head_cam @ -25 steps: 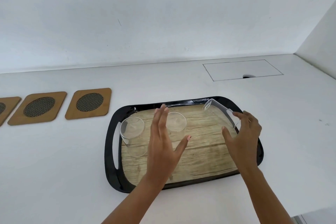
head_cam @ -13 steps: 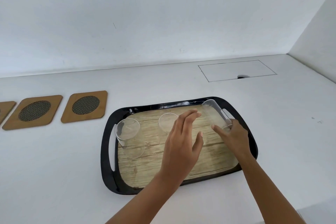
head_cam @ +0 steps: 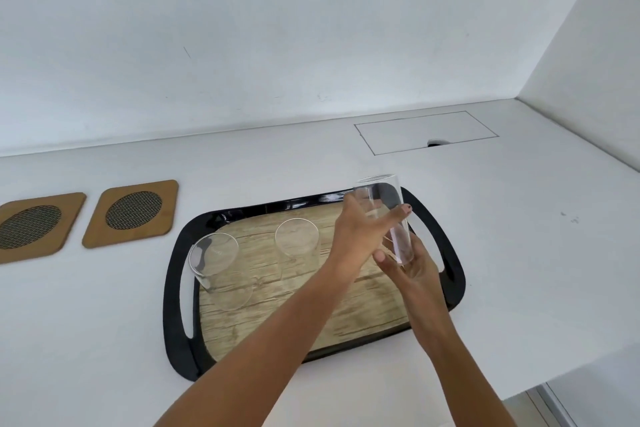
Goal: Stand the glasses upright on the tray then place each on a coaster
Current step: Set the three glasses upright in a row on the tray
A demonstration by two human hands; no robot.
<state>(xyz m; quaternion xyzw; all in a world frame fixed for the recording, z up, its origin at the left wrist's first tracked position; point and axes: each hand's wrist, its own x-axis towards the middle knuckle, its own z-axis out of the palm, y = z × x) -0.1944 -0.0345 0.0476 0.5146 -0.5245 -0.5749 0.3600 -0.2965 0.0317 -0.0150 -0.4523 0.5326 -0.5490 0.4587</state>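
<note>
Three clear cylindrical glasses sit over my black-rimmed, wood-patterned tray [head_cam: 175,291]: two [head_cam: 221,272] [head_cam: 298,251] stand upright at left and middle. Both my hands, left [head_cam: 360,236] and right [head_cam: 412,269], curl around the third glass [head_cam: 388,215], lifted near-upright at the far right. Its base is hidden in my right palm.

Both hands meet at about 2 o'clock over the tray [head_cam: 175,291], closed on one clear glass [head_cam: 388,204]. The left hand [head_cam: 360,236] wraps its upper part; the right hand [head_cam: 412,270] cups its lower end. The glass is nearly upright, tilted slightly. Two more glasses stand upright on the tray: one [head_cam: 216,263] at 9 o'clock, one [head_cam: 298,246] near the centre. Two coasters [head_cam: 133,213] [head_cam: 33,227] lie on the white bench [head_cam: 519,236] at 10 o'clock, well apart from the tray.
</note>
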